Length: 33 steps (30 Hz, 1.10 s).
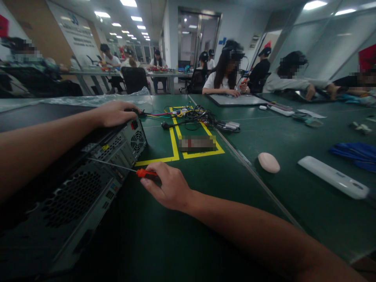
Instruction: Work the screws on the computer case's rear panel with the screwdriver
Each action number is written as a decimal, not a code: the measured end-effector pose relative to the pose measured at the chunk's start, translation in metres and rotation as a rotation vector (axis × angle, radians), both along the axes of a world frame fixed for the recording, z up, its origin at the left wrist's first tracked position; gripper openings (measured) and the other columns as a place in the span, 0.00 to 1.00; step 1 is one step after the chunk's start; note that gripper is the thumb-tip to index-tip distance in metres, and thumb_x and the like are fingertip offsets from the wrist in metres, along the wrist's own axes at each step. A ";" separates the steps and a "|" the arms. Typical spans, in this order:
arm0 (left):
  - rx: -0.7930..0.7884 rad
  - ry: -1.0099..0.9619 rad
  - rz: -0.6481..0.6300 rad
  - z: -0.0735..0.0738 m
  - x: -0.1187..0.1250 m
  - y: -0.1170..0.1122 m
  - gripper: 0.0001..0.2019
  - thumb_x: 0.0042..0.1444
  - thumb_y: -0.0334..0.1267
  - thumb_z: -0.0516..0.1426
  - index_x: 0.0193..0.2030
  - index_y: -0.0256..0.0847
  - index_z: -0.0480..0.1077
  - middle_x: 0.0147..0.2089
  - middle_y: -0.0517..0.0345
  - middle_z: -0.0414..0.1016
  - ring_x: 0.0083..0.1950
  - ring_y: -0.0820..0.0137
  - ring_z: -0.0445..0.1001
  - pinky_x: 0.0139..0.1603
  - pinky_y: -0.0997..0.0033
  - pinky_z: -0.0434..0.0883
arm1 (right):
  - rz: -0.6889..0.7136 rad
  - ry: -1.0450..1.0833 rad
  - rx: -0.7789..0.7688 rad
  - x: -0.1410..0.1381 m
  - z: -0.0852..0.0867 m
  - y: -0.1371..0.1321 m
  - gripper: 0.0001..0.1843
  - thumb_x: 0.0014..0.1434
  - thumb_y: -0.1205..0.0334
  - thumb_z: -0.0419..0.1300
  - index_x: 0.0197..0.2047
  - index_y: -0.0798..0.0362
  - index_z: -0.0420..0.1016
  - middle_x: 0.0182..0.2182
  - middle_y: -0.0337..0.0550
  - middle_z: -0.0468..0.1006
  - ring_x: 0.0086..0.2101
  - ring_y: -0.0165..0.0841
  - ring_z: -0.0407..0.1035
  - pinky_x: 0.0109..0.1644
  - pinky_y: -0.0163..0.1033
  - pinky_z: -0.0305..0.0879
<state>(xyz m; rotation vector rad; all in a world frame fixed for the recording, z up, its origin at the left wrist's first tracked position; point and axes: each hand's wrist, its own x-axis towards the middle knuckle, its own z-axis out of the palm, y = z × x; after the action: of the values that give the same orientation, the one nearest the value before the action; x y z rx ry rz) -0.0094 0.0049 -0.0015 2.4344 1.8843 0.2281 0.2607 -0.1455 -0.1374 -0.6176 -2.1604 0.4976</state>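
A black computer case lies at the left with its metal back panel facing me. My left hand rests on the case's far top edge, fingers lying over it. In my right hand is a screwdriver with an orange and black handle, gripped by closed fingers. Its long thin shaft points left, and the tip is at the back panel near the upper edge. Whether the tip sits in a screw is too small to tell. A fan grille and a honeycomb vent show on the panel.
Behind the case, a tangle of cables lies near yellow tape and a blurred box. To the right are a pink oval object, a long white device and blue cloth. Other people work across the green table.
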 end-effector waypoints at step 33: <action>0.017 0.019 -0.013 0.002 -0.001 -0.002 0.32 0.60 0.54 0.48 0.63 0.39 0.77 0.61 0.46 0.79 0.59 0.52 0.74 0.65 0.52 0.68 | 0.026 0.039 0.001 -0.001 -0.006 0.004 0.13 0.74 0.54 0.58 0.56 0.51 0.70 0.50 0.48 0.82 0.45 0.37 0.78 0.49 0.43 0.75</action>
<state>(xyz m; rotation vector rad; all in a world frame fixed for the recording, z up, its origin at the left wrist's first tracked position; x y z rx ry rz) -0.0106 0.0031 0.0002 2.4674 1.8815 0.2220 0.2596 -0.1413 -0.1432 -0.5751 -2.1340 0.5187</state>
